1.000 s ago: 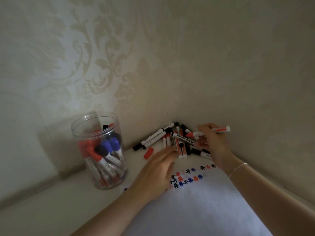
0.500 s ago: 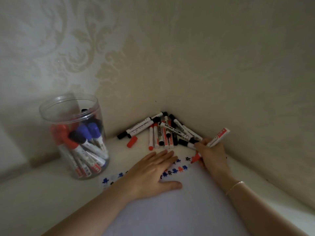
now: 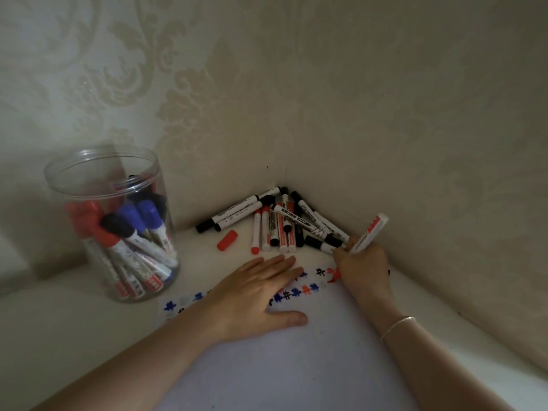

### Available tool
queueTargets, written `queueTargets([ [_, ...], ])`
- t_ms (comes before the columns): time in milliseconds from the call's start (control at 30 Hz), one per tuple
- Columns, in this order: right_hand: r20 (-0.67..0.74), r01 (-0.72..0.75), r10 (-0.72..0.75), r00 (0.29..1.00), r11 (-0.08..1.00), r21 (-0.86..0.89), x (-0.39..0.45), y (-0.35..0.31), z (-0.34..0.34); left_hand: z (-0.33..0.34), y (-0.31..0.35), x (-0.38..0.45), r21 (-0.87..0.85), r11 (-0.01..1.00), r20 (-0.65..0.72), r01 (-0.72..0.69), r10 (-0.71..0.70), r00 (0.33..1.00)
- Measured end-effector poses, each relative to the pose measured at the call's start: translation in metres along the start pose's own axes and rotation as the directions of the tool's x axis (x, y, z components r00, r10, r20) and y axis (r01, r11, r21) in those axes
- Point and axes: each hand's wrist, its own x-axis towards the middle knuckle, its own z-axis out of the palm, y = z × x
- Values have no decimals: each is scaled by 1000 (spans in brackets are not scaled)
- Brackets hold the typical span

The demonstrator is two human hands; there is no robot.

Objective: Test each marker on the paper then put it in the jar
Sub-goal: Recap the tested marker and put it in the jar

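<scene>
We see a white sheet of paper (image 3: 284, 360) spread across the near part of a pale surface (image 3: 59, 336) set into a corner of damask-patterned wallpaper (image 3: 385, 99). At far left stands a clear plastic jar (image 3: 111, 223), open at the top, holding red-, blue- and black-capped markers with their caps up. In the far corner lies a loose pile of markers (image 3: 284, 223), touching both walls. Our left hand (image 3: 255, 295) rests flat on the paper, fingers spread and gripping nothing, partly covering a row of small blue, black and red test marks (image 3: 299, 290) along the sheet's far edge. Our right hand (image 3: 363, 269), a thin bracelet (image 3: 397, 324) at the wrist, is closed around a white marker with a red label (image 3: 369, 232), its rear end tilted up toward the right wall and its tip down on the paper at a fresh red mark (image 3: 333, 275). A lone red cap (image 3: 227, 239) lies on the surface just left of the pile.
</scene>
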Motion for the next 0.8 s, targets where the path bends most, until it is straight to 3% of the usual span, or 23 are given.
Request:
queueTargets([
  [133, 31, -51, 48, 998, 992, 119, 1, 1, -3, -1, 0, 0, 3, 1000, 1, 2, -2, 1000],
  [233, 75, -29, 26, 997, 998, 47, -1, 1, -1, -1, 0, -1, 1, 1000, 1, 1, -1, 1000],
  [333, 27, 3, -4, 1000, 1000, 17, -2, 0, -1, -1, 0, 0, -5, 1000, 0, 5, -5, 1000],
  [500, 9, -24, 23, 1000, 994, 105, 0, 0, -4, 0, 0, -1, -12, 1000, -9, 4, -4, 1000],
  [800, 58, -8, 6, 998, 999, 39, -1, 2, -1, 1, 0, -1, -15, 1000, -12, -1, 1, 1000],
])
